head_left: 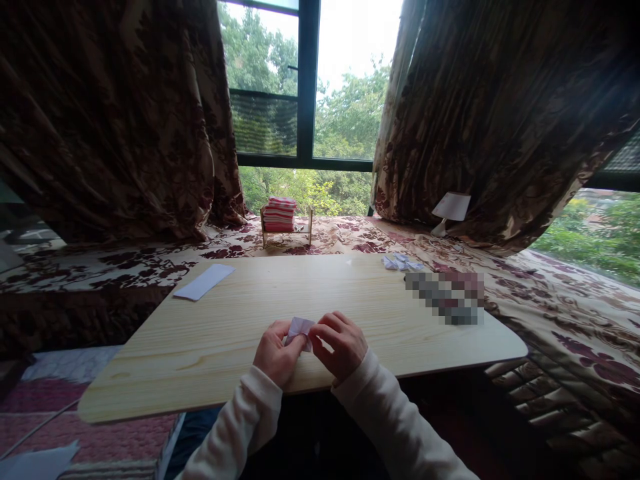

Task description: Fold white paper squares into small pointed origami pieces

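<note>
Between my two hands is a small piece of folded white paper (301,327), held just above the near edge of the table. My left hand (277,353) is closed on its left side, the thumb lying across the lower part. At the paper's right edge, the fingertips of my right hand (341,343) pinch it. A flat strip of white paper (204,283) lies at the table's far left. Several small folded paper pieces (401,262) sit in a cluster at the back right.
The light wooden table (165,353) has rounded corners. A blurred-out item (445,297) lies near its right side. Behind, on the patterned sill cloth, stand a small wooden rack (287,231) with folded red-and-white cloths (280,215) and a white lamp (451,207). Curtains (115,120) flank the window.
</note>
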### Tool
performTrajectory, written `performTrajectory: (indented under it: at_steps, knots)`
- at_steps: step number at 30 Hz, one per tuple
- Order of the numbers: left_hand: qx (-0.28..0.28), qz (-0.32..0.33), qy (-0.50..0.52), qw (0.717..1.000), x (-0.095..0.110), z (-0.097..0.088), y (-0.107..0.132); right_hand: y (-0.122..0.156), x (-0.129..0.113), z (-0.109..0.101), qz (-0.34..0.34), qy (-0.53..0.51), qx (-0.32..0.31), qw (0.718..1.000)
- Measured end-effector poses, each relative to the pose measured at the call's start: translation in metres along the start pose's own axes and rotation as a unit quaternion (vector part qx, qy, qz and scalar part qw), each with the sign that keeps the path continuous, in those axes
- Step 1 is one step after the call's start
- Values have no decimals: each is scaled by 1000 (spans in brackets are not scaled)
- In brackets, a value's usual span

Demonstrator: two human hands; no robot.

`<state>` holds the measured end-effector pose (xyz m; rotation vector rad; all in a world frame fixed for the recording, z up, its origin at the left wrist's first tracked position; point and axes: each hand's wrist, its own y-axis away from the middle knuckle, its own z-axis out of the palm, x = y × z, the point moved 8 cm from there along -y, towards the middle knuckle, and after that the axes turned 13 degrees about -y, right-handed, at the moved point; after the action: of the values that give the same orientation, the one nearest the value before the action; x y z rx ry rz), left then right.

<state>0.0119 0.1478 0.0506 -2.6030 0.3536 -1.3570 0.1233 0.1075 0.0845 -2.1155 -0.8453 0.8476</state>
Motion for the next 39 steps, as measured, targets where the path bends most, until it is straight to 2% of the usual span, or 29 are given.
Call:
performTrajectory:
  at_steps: [6,21,31,36,39]
  knots:
    - [-6,5,11,1000,1,1,0,1,-4,-1,-24,58,-6,998]
    - [-8,28,4,1000,2,2,-1,1,-12,-5,-52,72,2,996]
    - [24,18,-18,999,1,-2,-2,1,-13,-2,-53,76,1,996]
    - [43,-30,7,999,-4,-7,1,1,0,-6,5,20,24,999]
    - [60,-41,16,997,-5,-9,2,2,19,-10,98,-90,67,989]
